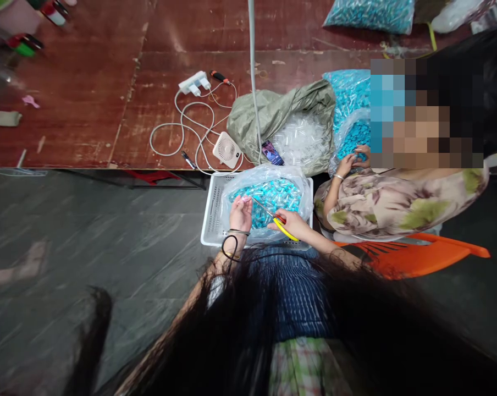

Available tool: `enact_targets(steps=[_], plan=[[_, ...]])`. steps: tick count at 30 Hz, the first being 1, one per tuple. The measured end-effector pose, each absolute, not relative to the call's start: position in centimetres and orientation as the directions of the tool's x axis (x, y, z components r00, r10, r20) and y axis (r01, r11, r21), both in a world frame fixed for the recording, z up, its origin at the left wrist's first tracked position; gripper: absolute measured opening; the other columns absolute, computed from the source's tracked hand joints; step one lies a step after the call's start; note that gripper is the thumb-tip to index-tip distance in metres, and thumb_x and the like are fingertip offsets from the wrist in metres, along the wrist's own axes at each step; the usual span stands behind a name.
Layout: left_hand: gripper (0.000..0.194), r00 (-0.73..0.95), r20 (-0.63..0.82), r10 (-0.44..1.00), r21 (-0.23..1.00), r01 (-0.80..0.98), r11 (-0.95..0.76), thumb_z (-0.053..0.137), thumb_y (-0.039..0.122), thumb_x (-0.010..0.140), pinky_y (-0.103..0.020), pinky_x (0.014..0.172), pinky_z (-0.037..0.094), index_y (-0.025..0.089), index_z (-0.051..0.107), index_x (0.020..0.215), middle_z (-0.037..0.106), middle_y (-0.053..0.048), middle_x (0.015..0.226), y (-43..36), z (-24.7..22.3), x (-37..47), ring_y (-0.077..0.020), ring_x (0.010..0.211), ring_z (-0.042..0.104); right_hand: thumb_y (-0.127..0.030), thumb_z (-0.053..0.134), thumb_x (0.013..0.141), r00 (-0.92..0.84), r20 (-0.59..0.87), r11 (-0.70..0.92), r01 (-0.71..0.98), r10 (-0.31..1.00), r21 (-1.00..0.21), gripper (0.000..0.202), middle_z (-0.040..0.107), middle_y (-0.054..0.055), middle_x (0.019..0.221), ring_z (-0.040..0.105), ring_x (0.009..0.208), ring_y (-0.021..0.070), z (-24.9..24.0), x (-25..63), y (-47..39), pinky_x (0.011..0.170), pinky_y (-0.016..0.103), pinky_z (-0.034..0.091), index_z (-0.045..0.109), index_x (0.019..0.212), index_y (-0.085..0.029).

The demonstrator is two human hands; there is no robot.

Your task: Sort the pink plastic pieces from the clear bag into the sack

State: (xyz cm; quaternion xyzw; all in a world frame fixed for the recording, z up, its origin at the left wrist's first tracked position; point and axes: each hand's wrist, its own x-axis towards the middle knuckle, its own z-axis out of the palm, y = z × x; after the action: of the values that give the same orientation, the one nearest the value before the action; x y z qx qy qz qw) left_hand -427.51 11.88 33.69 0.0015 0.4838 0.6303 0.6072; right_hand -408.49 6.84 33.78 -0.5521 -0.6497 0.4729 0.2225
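Note:
My left hand point(242, 213) is closed, its fingertips pinching a small pink piece point(244, 199) whose kind I cannot make out. In my right hand point(292, 223) are long-nose pliers point(287, 230) with yellow and red handles. Their thin metal tip points left, at or close to the pink piece; whether they touch is too small to tell. Both hands are over a clear plastic bag point(227, 192) filled with small blue and clear tube-like pieces point(269, 192). The bag sits in a white plastic basket point(209, 223) in front of my body.
A red-brown table point(191, 33) carries a power strip point(194, 82), cables, a small fan point(227, 150), a phone point(272, 153) and a grey-green sack point(248, 113) of clear tubes. At right a co-worker point(397, 203) handles blue pieces, beside an orange chair point(421, 256). A pale pole point(252, 66) rises in front.

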Motion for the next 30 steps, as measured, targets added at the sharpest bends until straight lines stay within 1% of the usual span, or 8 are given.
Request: enact_targets(steps=[3, 6, 8, 11, 14, 19, 25, 30], plan=[[0.009, -0.167, -0.645, 0.746, 0.548, -0.781, 0.299, 0.056, 0.013, 0.088, -0.025, 0.081, 0.052, 0.016, 0.061, 0.082, 0.066, -0.001, 0.072, 11.9, 33.7, -427.5, -0.0106, 0.076, 0.067, -0.042, 0.075, 0.068, -0.171, -0.196, -0.094, 0.471, 0.966, -0.877, 0.031, 0.051, -0.006, 0.062, 0.043, 0.057, 0.0109, 33.0, -408.4, 7.5, 0.056, 0.022, 0.028, 0.059, 0.086, -0.023], [0.020, -0.051, -0.729, 0.682, 0.449, -0.787, 0.422, 0.056, 0.026, 0.091, -0.023, 0.071, 0.051, 0.015, 0.061, 0.075, 0.066, -0.003, 0.071, 11.9, 33.7, -427.0, -0.0114, 0.071, 0.065, -0.038, 0.078, 0.064, -0.073, -0.219, -0.208, 0.133, 0.973, -0.969, 0.036, 0.053, -0.006, 0.067, 0.047, 0.062, 0.0108, 32.0, -409.8, 9.2, 0.059, 0.021, 0.035, 0.057, 0.089, -0.023], [0.024, 0.004, -0.772, 0.635, 0.390, -0.787, 0.479, 0.054, 0.028, 0.093, -0.022, 0.066, 0.050, 0.015, 0.061, 0.074, 0.063, -0.003, 0.066, 11.8, 33.6, -426.4, -0.0104, 0.064, 0.062, -0.038, 0.077, 0.063, -0.075, -0.234, -0.241, -0.102, 0.969, -0.965, 0.043, 0.058, -0.005, 0.077, 0.051, 0.068, 0.0105, 31.5, -411.5, 10.4, 0.063, 0.021, 0.041, 0.053, 0.096, -0.023], [0.019, 0.069, -0.791, 0.608, 0.352, -0.761, 0.545, 0.054, 0.023, 0.093, -0.020, 0.059, 0.047, 0.015, 0.063, 0.079, 0.062, -0.001, 0.063, 11.4, 33.5, -425.7, -0.0082, 0.057, 0.058, -0.037, 0.078, 0.062, -0.127, -0.282, -0.309, -0.379, 0.951, -0.872, 0.055, 0.062, -0.004, 0.092, 0.056, 0.072, 0.0096, 31.1, -413.8, 11.6, 0.064, 0.021, 0.047, 0.049, 0.108, -0.026], [0.011, 0.110, -0.780, 0.616, 0.362, -0.723, 0.588, 0.057, 0.018, 0.090, -0.021, 0.057, 0.046, 0.016, 0.066, 0.087, 0.065, -0.001, 0.068, 10.9, 33.4, -425.7, -0.0087, 0.058, 0.060, -0.034, 0.079, 0.061, -0.191, -0.340, -0.386, -0.561, 0.921, -0.732, 0.055, 0.063, -0.004, 0.089, 0.057, 0.066, 0.0086, 30.7, -414.9, 11.7, 0.056, 0.018, 0.047, 0.050, 0.106, -0.025], [0.010, 0.134, -0.779, 0.612, 0.375, -0.683, 0.626, 0.058, 0.019, 0.089, -0.023, 0.057, 0.045, 0.016, 0.067, 0.091, 0.069, -0.002, 0.073, 10.4, 33.5, -426.0, -0.0115, 0.062, 0.063, -0.037, 0.078, 0.064, -0.216, -0.386, -0.436, -0.580, 0.897, -0.688, 0.050, 0.063, -0.005, 0.079, 0.054, 0.055, 0.0064, 29.7, -414.9, 11.7, 0.047, 0.016, 0.044, 0.051, 0.104, -0.023], [0.006, 0.127, -0.756, 0.642, 0.414, -0.667, 0.619, 0.062, 0.018, 0.086, -0.022, 0.056, 0.045, 0.017, 0.066, 0.090, 0.069, -0.002, 0.074, 10.4, 33.6, -425.5, -0.0092, 0.058, 0.060, -0.040, 0.075, 0.067, -0.227, -0.408, -0.462, -0.546, 0.885, -0.699, 0.050, 0.060, -0.005, 0.070, 0.057, 0.057, 0.0095, 30.0, -415.4, 12.4, 0.046, 0.018, 0.044, 0.051, 0.106, -0.021], [0.004, 0.032, -0.705, 0.709, 0.462, -0.737, 0.494, 0.060, 0.017, 0.086, -0.018, 0.051, 0.041, 0.014, 0.063, 0.085, 0.055, 0.003, 0.055, 11.4, 33.6, -426.7, -0.0061, 0.049, 0.051, -0.040, 0.073, 0.071, -0.236, -0.389, -0.454, -0.398, 0.890, -0.797, 0.050, 0.055, -0.009, 0.068, 0.052, 0.052, 0.0060, 31.6, -412.9, 10.9, 0.046, 0.015, 0.042, 0.048, 0.112, -0.026]])
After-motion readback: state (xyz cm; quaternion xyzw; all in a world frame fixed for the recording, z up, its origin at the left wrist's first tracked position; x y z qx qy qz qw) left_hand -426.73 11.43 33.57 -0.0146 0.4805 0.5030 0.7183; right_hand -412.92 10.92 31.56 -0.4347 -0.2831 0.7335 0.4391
